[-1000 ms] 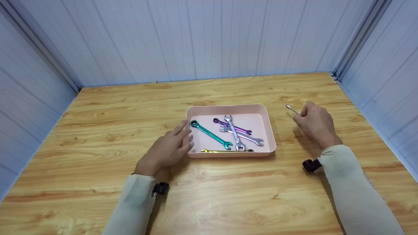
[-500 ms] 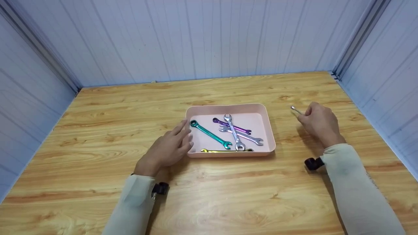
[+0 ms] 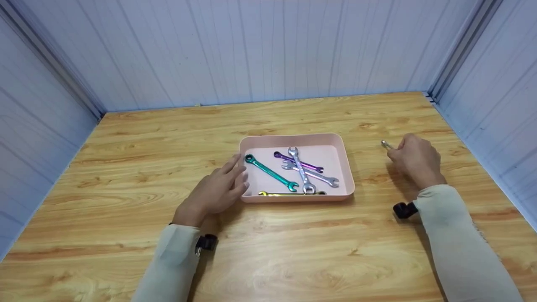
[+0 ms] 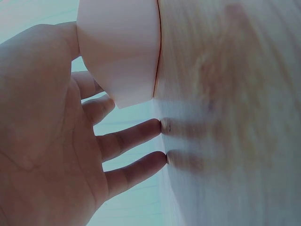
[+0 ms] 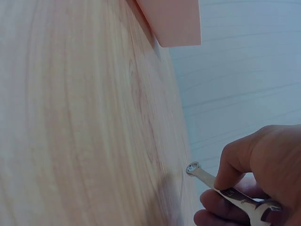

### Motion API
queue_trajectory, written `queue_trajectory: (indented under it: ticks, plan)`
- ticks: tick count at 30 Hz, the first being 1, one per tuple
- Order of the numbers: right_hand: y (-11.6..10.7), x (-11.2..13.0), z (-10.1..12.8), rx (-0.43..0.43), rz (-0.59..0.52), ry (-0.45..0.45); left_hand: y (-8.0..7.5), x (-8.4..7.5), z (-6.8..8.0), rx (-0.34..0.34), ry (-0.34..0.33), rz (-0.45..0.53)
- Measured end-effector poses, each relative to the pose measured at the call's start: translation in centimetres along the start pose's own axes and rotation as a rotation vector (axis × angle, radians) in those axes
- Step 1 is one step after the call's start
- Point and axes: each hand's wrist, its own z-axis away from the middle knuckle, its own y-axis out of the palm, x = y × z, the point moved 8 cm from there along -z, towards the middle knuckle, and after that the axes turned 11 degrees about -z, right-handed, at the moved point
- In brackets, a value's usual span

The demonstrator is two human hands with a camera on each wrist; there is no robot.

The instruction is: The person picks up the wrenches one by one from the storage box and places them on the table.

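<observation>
gripping a silver wrench [image 5: 230, 194], right hand [image 5: 254, 179]; jaw end only wrist-visible

test booth – panelled walls [image 3: 268, 46]

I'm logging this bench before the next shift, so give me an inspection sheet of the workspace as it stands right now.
Surface: wooden table, light grain, bare around the tray.
Job's things: pink tray at the middle holding a green wrench, a purple wrench, two silver wrenches crossed over it, and a yellow wrench along the near wall. One small silver wrench is outside the tray, gripped in the right hand.
Clutter: nothing seen.
Hands: left hand rests flat against the tray's left wall, fingers straight; right hand curled round the small silver wrench, right of the tray.
Cables: nothing seen; a black wrist mount on each sleeve.
Surroundings: pale panelled walls on three sides.
</observation>
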Motion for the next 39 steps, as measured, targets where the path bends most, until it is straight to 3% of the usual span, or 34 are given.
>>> queue_trajectory:
  ticks: [14, 22, 29, 39]
  plan:
    - [0.0, -0.3, -0.1, 0.057, 0.050, 0.055, -0.1, -0.1, -0.3, 0.001, -0.019, -0.003]
    - [0.0, -0.1, -0.1, 0.051, 0.075, 0.021, -0.3, -0.3, -0.3, 0.005, -0.019, -0.006]
    - [1.2, 0.5, 0.1, 0.059, 0.080, -0.006, 0.1, 0.6, 0.4, 0.046, -0.070, -0.002]
    - [0.6, 0.7, 0.6, 0.038, 0.119, -0.052, 0.2, 0.2, -0.1, 0.040, -0.054, -0.001]
